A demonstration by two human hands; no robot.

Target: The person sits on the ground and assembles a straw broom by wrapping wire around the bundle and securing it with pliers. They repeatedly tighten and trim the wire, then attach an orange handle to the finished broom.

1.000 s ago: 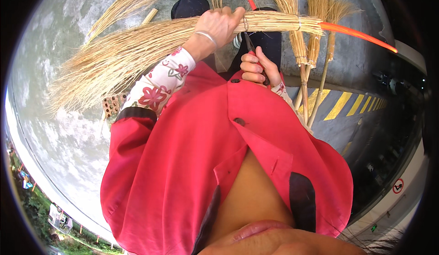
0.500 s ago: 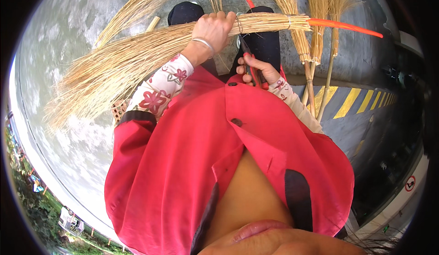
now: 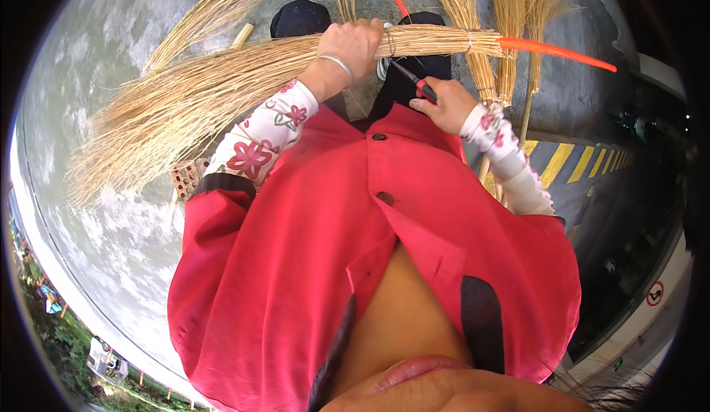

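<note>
A long bundle of straw-coloured broom bristles [image 3: 185, 116] lies across my front, its loose ends fanned out to the left. My left hand [image 3: 351, 48] is closed over the top of it. Just right of those fingers a wire tie [image 3: 391, 42] circles the bundle. From the bound right end sticks out a bright orange rod [image 3: 566, 51]. My right hand [image 3: 447, 105] grips pliers [image 3: 414, 79] with red-and-black handles, dark jaws pointing up-left at the tie's underside. Whether the jaws touch the wire I cannot tell.
Finished-looking brooms [image 3: 510, 31] lie at the right on the concrete floor [image 3: 133, 227], beside a yellow-and-dark striped band [image 3: 588, 162]. Another bristle bundle [image 3: 211, 20] lies at the far left. A perforated brick [image 3: 185, 181] sits by my left sleeve. My dark shoes [image 3: 301, 18] are beyond the bundle.
My right hand has turned from palm-up to knuckles-up around the pliers and shifted right and slightly up. The pliers now slant more. My left hand keeps its grip, nearly unmoved.
</note>
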